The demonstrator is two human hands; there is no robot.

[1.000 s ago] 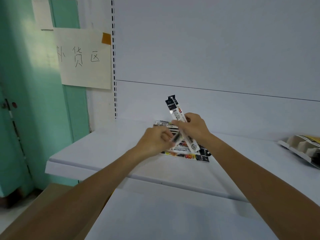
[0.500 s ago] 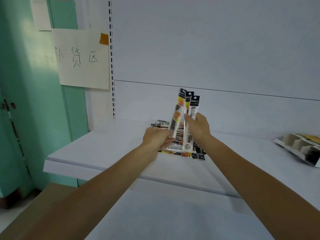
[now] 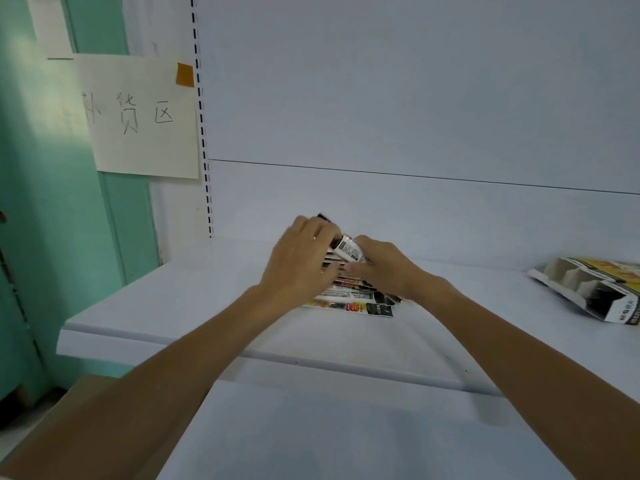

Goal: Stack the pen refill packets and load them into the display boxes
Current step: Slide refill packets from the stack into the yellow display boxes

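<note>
A pile of pen refill packets (image 3: 353, 301) lies on the white shelf (image 3: 194, 306), black and white with orange patches. A small bunch of packets (image 3: 348, 249) is held low over the pile, tilted toward the back wall. My left hand (image 3: 299, 263) curls over the bunch from the left and covers its far end. My right hand (image 3: 384, 268) grips the bunch from the right, fingers wrapped round it. An open display box (image 3: 595, 289) lies on its side at the shelf's right end, its cardboard dividers showing.
A paper sign (image 3: 138, 116) with handwriting is taped to the green wall at left. A slotted shelf upright (image 3: 204, 133) runs down beside it. A lower white shelf (image 3: 346, 438) sits in front of me.
The bunch of packets stood upright between both hands half a second ago. It has since come down onto the pile, and my left hand has moved over the top of it.
</note>
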